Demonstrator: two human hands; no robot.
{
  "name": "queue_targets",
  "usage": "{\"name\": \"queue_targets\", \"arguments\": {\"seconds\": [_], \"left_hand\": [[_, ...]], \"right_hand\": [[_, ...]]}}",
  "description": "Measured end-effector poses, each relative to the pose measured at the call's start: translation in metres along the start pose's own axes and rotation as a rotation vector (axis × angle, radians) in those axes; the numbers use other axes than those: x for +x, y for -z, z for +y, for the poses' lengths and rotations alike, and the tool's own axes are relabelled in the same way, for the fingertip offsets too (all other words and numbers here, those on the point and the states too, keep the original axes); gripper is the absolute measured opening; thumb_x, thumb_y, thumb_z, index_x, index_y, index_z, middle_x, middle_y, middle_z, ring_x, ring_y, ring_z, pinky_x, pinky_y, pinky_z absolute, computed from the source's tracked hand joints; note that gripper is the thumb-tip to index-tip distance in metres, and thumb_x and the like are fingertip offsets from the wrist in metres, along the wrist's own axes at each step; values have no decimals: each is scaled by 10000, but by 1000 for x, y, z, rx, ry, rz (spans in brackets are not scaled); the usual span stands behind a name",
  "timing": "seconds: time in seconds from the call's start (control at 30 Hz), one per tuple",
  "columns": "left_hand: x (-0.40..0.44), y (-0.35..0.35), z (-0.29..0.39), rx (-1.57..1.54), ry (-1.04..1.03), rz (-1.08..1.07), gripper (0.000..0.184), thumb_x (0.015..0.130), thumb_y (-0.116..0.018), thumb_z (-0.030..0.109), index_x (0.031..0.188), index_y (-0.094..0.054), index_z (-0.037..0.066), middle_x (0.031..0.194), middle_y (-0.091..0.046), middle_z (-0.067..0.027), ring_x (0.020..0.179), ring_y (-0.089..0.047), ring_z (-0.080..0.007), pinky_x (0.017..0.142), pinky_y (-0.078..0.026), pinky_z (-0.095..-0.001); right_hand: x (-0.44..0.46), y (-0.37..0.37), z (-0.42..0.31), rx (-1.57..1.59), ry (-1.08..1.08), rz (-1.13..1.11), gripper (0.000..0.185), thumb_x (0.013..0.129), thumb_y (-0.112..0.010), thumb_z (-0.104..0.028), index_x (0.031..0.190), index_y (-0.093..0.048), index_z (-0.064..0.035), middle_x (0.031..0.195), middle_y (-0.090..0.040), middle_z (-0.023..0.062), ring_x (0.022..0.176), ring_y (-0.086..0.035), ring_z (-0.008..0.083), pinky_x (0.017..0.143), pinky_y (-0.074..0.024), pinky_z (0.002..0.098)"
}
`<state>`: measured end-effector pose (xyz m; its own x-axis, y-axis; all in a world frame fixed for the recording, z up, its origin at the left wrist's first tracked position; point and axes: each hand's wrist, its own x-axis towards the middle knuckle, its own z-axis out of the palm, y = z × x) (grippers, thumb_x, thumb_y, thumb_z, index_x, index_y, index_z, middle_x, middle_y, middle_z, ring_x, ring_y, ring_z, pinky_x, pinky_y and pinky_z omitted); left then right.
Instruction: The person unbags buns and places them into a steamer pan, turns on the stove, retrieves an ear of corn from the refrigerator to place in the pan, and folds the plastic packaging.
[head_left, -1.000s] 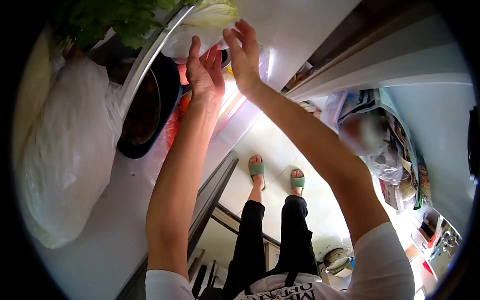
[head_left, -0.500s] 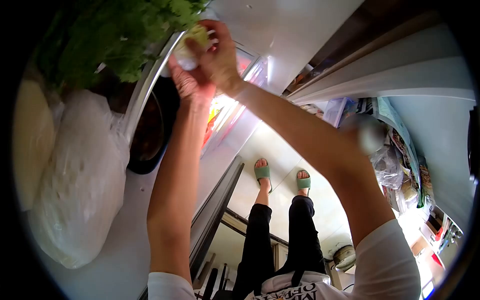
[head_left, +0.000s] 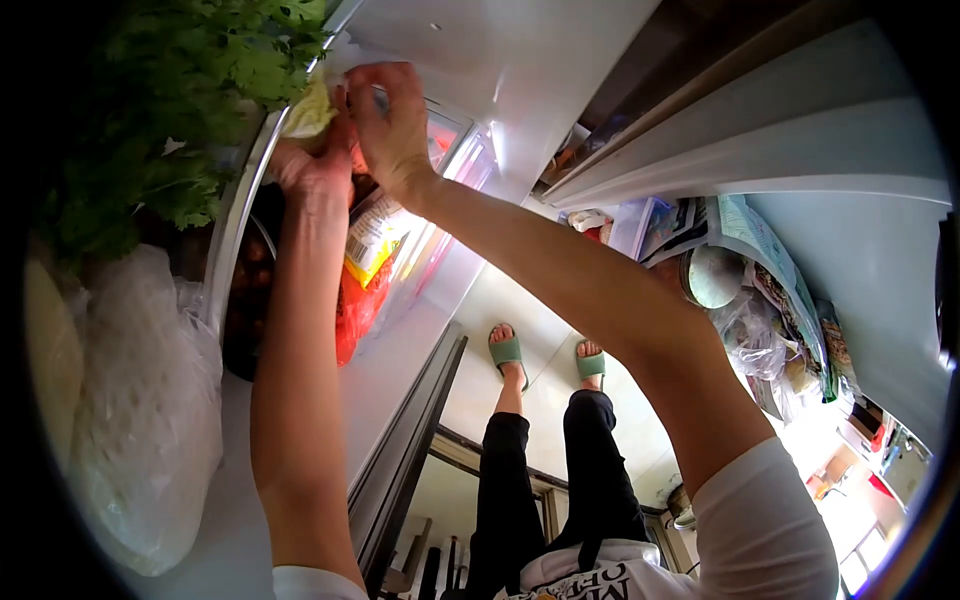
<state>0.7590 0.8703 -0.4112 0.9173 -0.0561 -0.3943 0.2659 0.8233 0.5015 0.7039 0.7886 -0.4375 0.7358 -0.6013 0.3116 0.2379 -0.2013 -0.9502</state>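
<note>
Inside a fridge, my left hand [head_left: 318, 165] is closed on a pale yellow-green cabbage [head_left: 312, 108] near the metal shelf edge [head_left: 240, 195]. Close beside it on the right is my right hand [head_left: 390, 125], its fingers bent; whether they grip anything cannot be made out. Leafy green herbs [head_left: 150, 110] spread over the shelf at the upper left. Below my hands lie a yellow and white packet [head_left: 373, 240] and a red bag [head_left: 358, 310]. A dark round pot [head_left: 250, 290] is partly hidden behind my left forearm.
White plastic bags [head_left: 145, 420] fill the shelf at the left. The open fridge door [head_left: 870, 270] on the right carries a jar [head_left: 714, 276], clear bags [head_left: 752, 335] and packets. My feet in green sandals stand on the tiled floor [head_left: 540, 300].
Both hands have come together and moved left with the cabbage, towards the shelf edge. The yellow packet and red bag show more fully, and the view has shifted.
</note>
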Motion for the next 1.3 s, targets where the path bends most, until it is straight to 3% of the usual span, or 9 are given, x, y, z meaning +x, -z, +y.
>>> {"name": "queue_targets", "arguments": {"seconds": [0.1,0.27,0.37,0.47,0.6,0.97,1.07,1.1,1.3], "left_hand": [[8,6,19,-220,14,-207,358,899,-574,219,1168,-592,-17,1130,-654,-154,1037,-615,-325,874,-540,-466],[44,20,42,-338,117,-449,421,904,-548,255,1226,-554,-16,1218,-590,-192,1106,-565,-338,887,-520,-440],[35,17,47,-327,133,-462,414,911,-538,256,1225,-554,-13,1220,-590,-184,1107,-563,-333,897,-512,-438],[25,17,43,-328,134,-450,407,917,-528,256,1224,-554,-10,1222,-589,-177,1107,-561,-328,906,-504,-436],[17,19,41,-316,135,-435,399,926,-515,257,1223,-555,-6,1225,-589,-166,1108,-559,-321,918,-494,-433],[-2,19,31,-283,148,-381,378,950,-479,260,1219,-556,5,1232,-587,-138,1109,-553,-303,952,-465,-425],[-3,19,26,-294,156,-380,373,957,-470,261,1218,-556,8,1234,-587,-130,1110,-551,-298,961,-458,-423],[-3,18,25,-297,164,-384,372,959,-466,261,1217,-556,9,1235,-586,-127,1110,-550,-297,964,-455,-422],[6,12,16,-343,181,-440,364,972,-447,262,1215,-557,15,1239,-586,-112,1111,-547,-287,983,-439,-418]], "right_hand": [[12,-5,15,247,-174,56,266,920,-543,-161,1126,-617,-10,1110,-604,143,999,-596,268,882,-476,371],[40,-34,39,266,-286,-60,329,898,-583,-212,1147,-600,3,1200,-593,168,1044,-592,262,920,-476,373],[59,-64,61,115,-346,-224,406,807,-655,-177,1149,-590,32,1066,-617,208,997,-601,356,914,-473,428],[73,-124,97,-384,-182,-215,487,773,-683,-201,1187,-570,29,1145,-595,207,1082,-558,354,966,-436,421],[63,-151,111,-679,-240,-182,511,728,-708,-204,1165,-560,16,1272,-520,175,1182,-465,347,961,-411,398],[43,-90,45,-250,-207,51,264,681,-751,-186,892,-670,-49,951,-651,187,936,-612,389,808,-491,442],[55,-69,35,36,-257,101,198,668,-763,-181,818,-700,-67,864,-686,190,869,-652,401,766,-512,454],[61,-83,88,361,-319,107,184,666,-765,-175,803,-698,-72,866,-688,186,870,-652,397,772,-515,452],[46,17,-28,-474,-330,-192,302,762,-694,-143,1033,-579,-78,922,-689,168,891,-654,375,789,-506,467]]}}
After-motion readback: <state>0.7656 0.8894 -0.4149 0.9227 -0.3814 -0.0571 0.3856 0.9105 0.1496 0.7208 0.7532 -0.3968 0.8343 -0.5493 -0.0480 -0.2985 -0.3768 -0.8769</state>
